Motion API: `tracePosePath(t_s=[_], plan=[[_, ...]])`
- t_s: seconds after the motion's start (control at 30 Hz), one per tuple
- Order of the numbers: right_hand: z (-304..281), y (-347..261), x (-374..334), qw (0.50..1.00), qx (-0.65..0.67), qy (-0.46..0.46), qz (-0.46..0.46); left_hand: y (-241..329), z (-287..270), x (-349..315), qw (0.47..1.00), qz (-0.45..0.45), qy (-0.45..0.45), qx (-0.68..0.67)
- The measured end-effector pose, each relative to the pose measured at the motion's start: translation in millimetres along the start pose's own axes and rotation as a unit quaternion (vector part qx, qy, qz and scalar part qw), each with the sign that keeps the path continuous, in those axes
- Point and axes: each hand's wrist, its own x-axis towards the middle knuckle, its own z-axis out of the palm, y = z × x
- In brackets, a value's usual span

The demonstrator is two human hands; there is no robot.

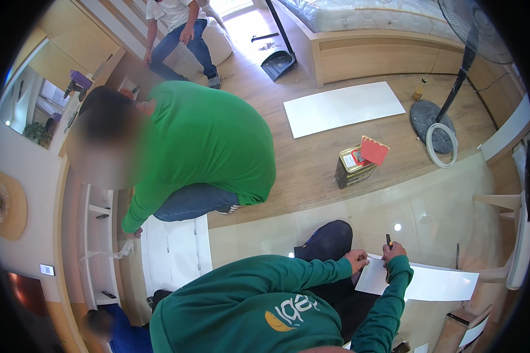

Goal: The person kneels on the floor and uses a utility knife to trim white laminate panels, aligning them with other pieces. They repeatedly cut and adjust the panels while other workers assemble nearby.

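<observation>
My right hand (394, 253) is closed around a utility knife (388, 239) with a black and yellow handle, above a long white panel strip (437, 285) on the tiled floor. Pinched at the strip's left corner is my left hand (356, 260), its fingers curled in at the edge. The strip runs off to the right, under my right forearm. My dark trouser leg (330, 238) is bent beside my left hand. The knife's blade is hard to make out.
A co-worker in bright green (212, 141) crouches at the left beside a white sheet (176, 250). Ahead stand a square tin (353, 172) with a red flat piece on top, and a fan base (430, 117). Another white panel (344, 109) lies behind the tin.
</observation>
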Motion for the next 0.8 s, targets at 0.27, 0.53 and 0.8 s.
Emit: tracePosePath(t_s=[0.27,0.53,0.8], plan=[[4.5,10.4,2.7,0.999,0.04,0.031,-0.006,24.5,-4.5,-7.7,0.998,-0.009,-0.028,0.056],[20.5,24.4,-4.3,0.988,0.033,0.129,-0.075,22.6,-72.7,-18.1,0.92,0.177,0.095,0.337],[28.8,21.5,-25.1,0.967,0.027,0.224,-0.121,8.8,-97.7,-20.2,0.85,0.176,0.136,0.478]])
